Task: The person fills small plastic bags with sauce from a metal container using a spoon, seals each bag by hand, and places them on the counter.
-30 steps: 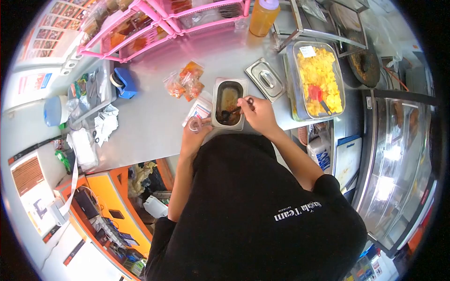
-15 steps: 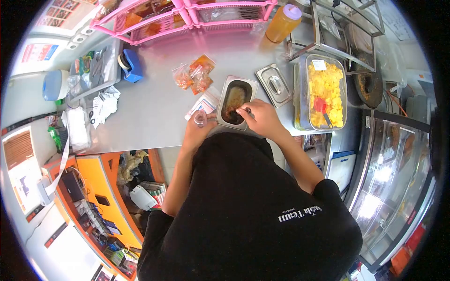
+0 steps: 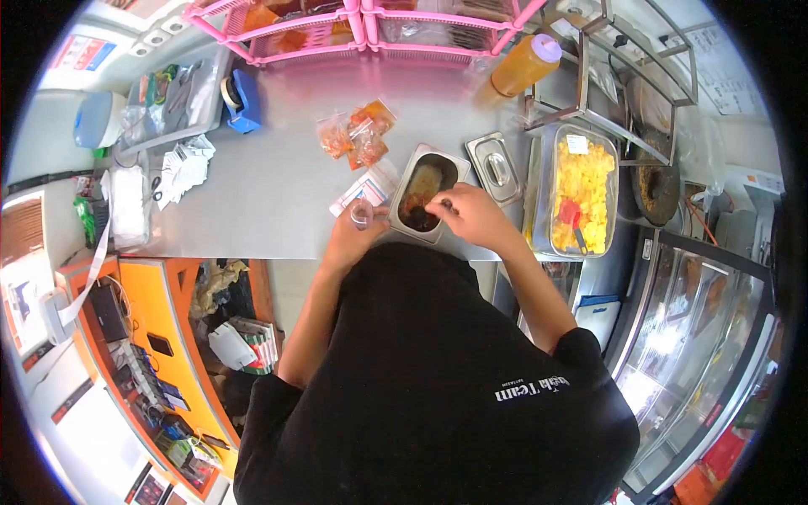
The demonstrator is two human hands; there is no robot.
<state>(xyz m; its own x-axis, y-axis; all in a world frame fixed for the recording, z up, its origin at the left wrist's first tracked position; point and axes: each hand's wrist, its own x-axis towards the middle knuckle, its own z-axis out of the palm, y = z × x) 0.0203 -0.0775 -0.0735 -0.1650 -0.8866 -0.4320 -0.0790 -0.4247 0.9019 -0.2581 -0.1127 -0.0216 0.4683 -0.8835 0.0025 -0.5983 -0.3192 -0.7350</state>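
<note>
My left hand (image 3: 352,238) holds a small clear cup (image 3: 361,214) at the left side of a steel container (image 3: 465,171). Dark brown sauce (image 3: 418,217) lies in the container's near end. Over the container's right side is my right hand (image 3: 471,216), its fingers pinched on a small dark thing, perhaps a spoon handle, mostly hidden. A steel lid (image 3: 495,167) rests to the right of the container. Beyond the cup are a white printed packet (image 3: 368,187) and several small bags of orange-red food (image 3: 357,135).
A clear tub of yellow pieces (image 3: 582,189) with a red utensil stands right, near a metal rack (image 3: 581,76). A bottle of yellow liquid (image 3: 522,67) and pink baskets (image 3: 368,38) are at the back. A blue tape dispenser (image 3: 243,103) sits left.
The camera view has shifted and turned slightly. Both hands keep nearly the same places at the container, and my left hand still holds the cup.
</note>
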